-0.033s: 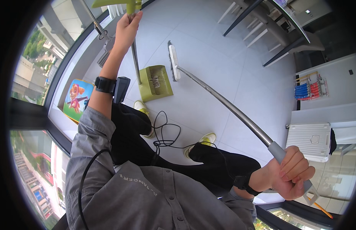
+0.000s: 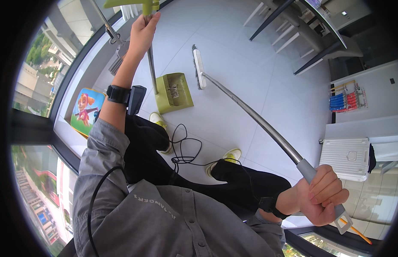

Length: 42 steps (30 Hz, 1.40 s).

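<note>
My left hand (image 2: 144,32) is closed around the metal pole of an olive-green long-handled dustpan (image 2: 187,97), just under the pole's green top. The pan rests on the floor with its toothed comb upright, and some grey debris (image 2: 175,91) lies inside. My right hand (image 2: 323,195) grips the grey end of a broom's metal handle (image 2: 254,115). The broom's white head (image 2: 199,65) with dark bristles lies on the floor to the right of the dustpan, a small gap apart from it.
A black cable (image 2: 188,150) lies looped on the floor between my shoes (image 2: 231,156). Chairs (image 2: 308,36) and a table stand far right. A white suitcase (image 2: 345,158) is at the right, a cartoon-printed case (image 2: 86,110) by the windows at the left.
The broom head has shifted slightly right, away from the dustpan. My right hand has moved a little left with the handle. My left hand and the dustpan stay almost in place.
</note>
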### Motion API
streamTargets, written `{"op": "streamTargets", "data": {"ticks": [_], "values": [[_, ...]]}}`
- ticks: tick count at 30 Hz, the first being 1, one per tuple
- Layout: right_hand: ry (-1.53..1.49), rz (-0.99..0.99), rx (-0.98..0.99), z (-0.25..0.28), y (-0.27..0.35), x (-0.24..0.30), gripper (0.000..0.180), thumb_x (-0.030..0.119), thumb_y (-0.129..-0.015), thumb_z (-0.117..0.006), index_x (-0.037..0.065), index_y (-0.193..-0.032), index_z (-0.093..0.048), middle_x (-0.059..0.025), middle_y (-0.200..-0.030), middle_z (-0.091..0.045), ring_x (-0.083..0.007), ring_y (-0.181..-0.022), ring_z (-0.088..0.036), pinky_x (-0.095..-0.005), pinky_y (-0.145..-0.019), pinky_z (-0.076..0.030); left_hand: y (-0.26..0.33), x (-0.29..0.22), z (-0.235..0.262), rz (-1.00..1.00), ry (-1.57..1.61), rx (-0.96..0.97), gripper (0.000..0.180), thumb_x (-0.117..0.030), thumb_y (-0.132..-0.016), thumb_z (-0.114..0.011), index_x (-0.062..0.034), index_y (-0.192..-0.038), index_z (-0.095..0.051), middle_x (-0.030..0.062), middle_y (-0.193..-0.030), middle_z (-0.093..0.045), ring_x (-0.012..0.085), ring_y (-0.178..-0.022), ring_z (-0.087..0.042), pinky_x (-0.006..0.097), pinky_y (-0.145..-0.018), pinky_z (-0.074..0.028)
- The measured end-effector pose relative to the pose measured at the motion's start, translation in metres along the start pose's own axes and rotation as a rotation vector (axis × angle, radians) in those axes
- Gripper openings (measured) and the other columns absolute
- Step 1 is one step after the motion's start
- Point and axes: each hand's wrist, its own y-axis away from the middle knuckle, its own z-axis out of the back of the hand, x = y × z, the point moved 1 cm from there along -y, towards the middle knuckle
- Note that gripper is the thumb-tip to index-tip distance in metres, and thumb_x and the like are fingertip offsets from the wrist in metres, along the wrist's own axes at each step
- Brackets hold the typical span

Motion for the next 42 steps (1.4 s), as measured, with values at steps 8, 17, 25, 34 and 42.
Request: {"op": "streamTargets", "data": {"ticks": [8,17,25,34,42], "values": [[0.180,-0.036,0.196,-0.027,0.037,-0.056,0.018,0.001,-0.064,-0.061,0.006,-0.066,-0.044,-0.0032,-0.051,-0.048,-0.0165,-0.040,-0.043,-0.0291,-0.042,-0.037,0.001,-0.002,0.002,-0.040,-0.095,-0.057,0.035,-0.032,-0.093,-0.060,-0.0084,-0.071,-0.047,-0.0058,-0.059,-0.041,0.0043,-0.054,-0.035,0.022,-0.050,-0.029],[0.135,-0.097,0.265,-0.030,0.049,-0.057,0.019,-0.007,-0.061,-0.058,0.005,-0.070,-0.046,-0.0054,-0.056,-0.051,-0.0189,-0.045,-0.046,-0.0303,-0.046,-0.039,-0.019,0.016,0.024,-0.105,-0.156,-0.090,0.032,-0.032,-0.094,-0.059,-0.0075,-0.075,-0.051,-0.0059,-0.059,-0.041,0.0039,-0.053,-0.034,0.022,-0.048,-0.026],[0.044,-0.265,0.503,-0.041,0.003,-0.071,0.019,-0.005,-0.064,-0.061,0.006,-0.070,-0.047,-0.0044,-0.055,-0.051,-0.0183,-0.046,-0.045,-0.0298,-0.046,-0.037,-0.037,0.020,0.041,-0.076,-0.178,0.050,0.028,-0.033,-0.096,-0.056,-0.0066,-0.087,-0.053,-0.0051,-0.060,-0.041,0.0041,-0.055,-0.036,0.021,-0.052,-0.029],[-0.006,-0.298,0.450,-0.041,-0.019,-0.086,0.019,-0.008,-0.063,-0.061,0.006,-0.067,-0.048,-0.0040,-0.054,-0.049,-0.0164,-0.046,-0.043,-0.0296,-0.046,-0.032,-0.034,0.017,0.036,-0.079,-0.117,0.101,0.032,-0.037,-0.095,-0.056,-0.0072,-0.084,-0.053,-0.0046,-0.061,-0.043,0.0051,-0.057,-0.039,0.022,-0.055,-0.032],[0.015,-0.164,0.310,-0.041,0.009,-0.081,0.019,-0.009,-0.063,-0.056,0.005,-0.073,-0.047,-0.0047,-0.056,-0.051,-0.0161,-0.046,-0.043,-0.0300,-0.046,-0.033,-0.024,0.004,0.023,0.000,-0.084,0.070,0.031,-0.036,-0.094,-0.057,-0.0091,-0.081,-0.053,-0.0045,-0.061,-0.043,0.0049,-0.058,-0.039,0.022,-0.056,-0.030]]}}
